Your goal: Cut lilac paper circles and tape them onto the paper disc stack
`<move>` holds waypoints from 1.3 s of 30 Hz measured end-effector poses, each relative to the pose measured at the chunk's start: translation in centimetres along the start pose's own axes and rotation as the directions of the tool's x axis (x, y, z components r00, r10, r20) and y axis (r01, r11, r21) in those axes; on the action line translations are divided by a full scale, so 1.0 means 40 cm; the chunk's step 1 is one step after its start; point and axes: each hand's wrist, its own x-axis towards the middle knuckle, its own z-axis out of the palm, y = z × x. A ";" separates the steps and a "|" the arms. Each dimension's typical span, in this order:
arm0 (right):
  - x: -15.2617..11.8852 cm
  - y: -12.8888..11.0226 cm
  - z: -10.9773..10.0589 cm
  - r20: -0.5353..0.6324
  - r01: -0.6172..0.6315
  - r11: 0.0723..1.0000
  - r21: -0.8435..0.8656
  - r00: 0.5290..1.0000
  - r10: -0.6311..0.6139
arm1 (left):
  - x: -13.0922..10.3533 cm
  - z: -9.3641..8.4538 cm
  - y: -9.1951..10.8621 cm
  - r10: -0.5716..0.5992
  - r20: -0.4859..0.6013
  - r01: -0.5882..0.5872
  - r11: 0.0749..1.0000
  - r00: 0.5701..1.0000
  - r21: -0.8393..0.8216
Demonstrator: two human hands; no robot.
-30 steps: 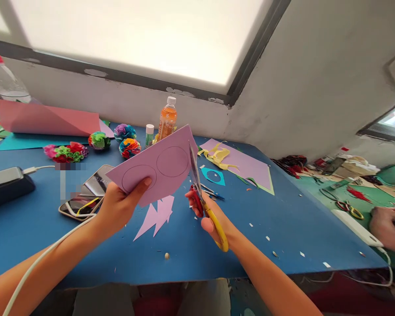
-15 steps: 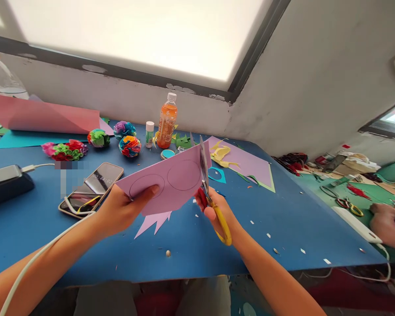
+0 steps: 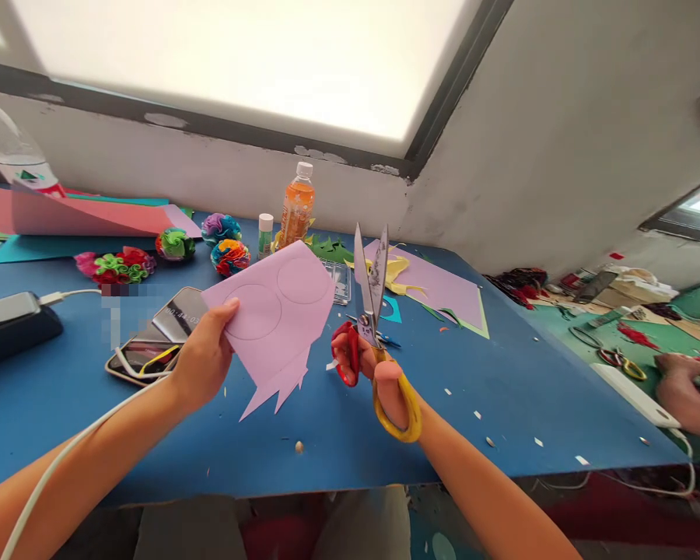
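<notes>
Pinched at its left edge by my left hand (image 3: 205, 359) is a sheet of purple paper (image 3: 288, 330), tilted above the table. Two drawn circles show on it, and its lower edge ends in jagged points. My right hand (image 3: 388, 385) grips scissors (image 3: 369, 292) with one red and one yellow handle. Their blades point up and stand slightly apart, just right of the paper and not touching it. Behind the blades lie yellow paper scraps (image 3: 397, 274) on a larger purple sheet (image 3: 443, 289).
A phone (image 3: 172, 330) and a white cable (image 3: 87, 426) lie left, near several ruffled paper balls (image 3: 229, 257). An orange drink bottle (image 3: 297, 206) and glue stick (image 3: 265, 235) stand behind. Another person's hand (image 3: 688, 397) is at the green table on the right.
The purple paper has turned and come away from the scissors, dropping slightly to the left. The scissors' blades have spread a little. The red sheet at the back left has sagged lower.
</notes>
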 end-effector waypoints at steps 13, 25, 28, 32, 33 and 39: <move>-0.003 -0.024 0.042 0.037 -0.043 0.998 0.045 0.998 0.042 | -0.018 0.027 -0.039 -0.245 0.272 0.225 0.969 0.930 0.105; -0.009 -0.020 0.019 0.105 -0.146 0.985 -0.092 0.982 0.155 | -0.027 0.028 -0.015 0.194 -0.172 -0.201 0.979 0.966 -0.020; -0.014 -0.043 0.032 0.120 -0.191 0.922 -0.337 0.962 0.244 | -0.038 0.035 -0.016 0.257 -0.184 -0.267 0.963 0.949 -0.029; -0.015 -0.051 0.044 0.137 -0.138 0.831 -0.538 0.959 0.248 | -0.041 0.042 -0.019 0.337 -0.220 -0.354 0.934 0.915 -0.042; -0.014 -0.046 0.045 0.130 -0.127 0.837 -0.533 0.965 0.229 | -0.041 0.042 -0.019 0.342 -0.214 -0.357 0.933 0.915 -0.038; -0.010 -0.020 0.045 0.131 -0.070 0.841 -0.536 0.978 0.165 | -0.044 0.039 -0.019 0.331 -0.209 -0.346 0.938 0.920 -0.035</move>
